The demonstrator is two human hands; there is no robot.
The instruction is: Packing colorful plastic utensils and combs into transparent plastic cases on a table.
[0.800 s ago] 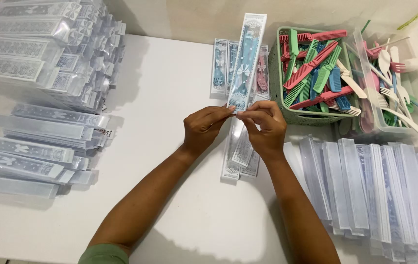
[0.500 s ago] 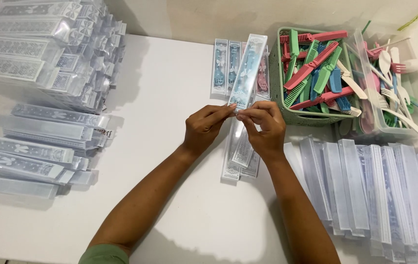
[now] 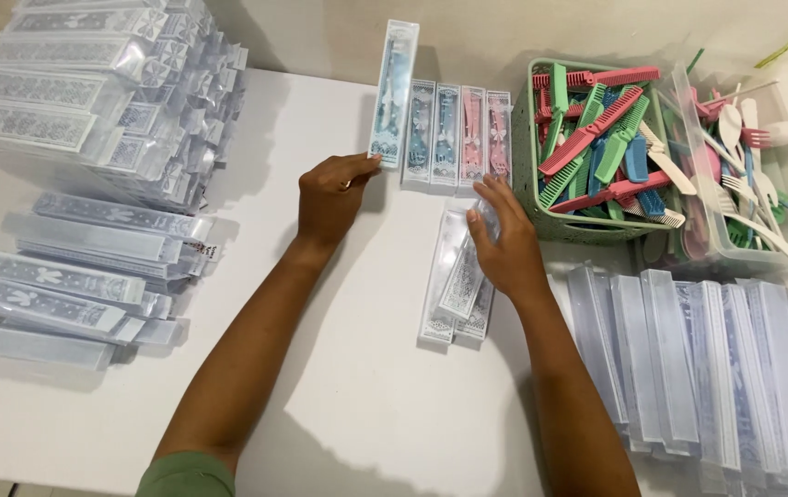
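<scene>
While the left hand (image 3: 331,193) is pinching the bottom end of a long clear box (image 3: 394,92), the right hand (image 3: 503,244) is lying spread on flat sleeves (image 3: 454,285) just below it.

Bright, sharp; soft shadows leftward.

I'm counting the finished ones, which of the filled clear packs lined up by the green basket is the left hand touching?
The leftmost pack, holding a blue item. It sits farther up than the four beside it, and the left hand touches its lower end.
</scene>
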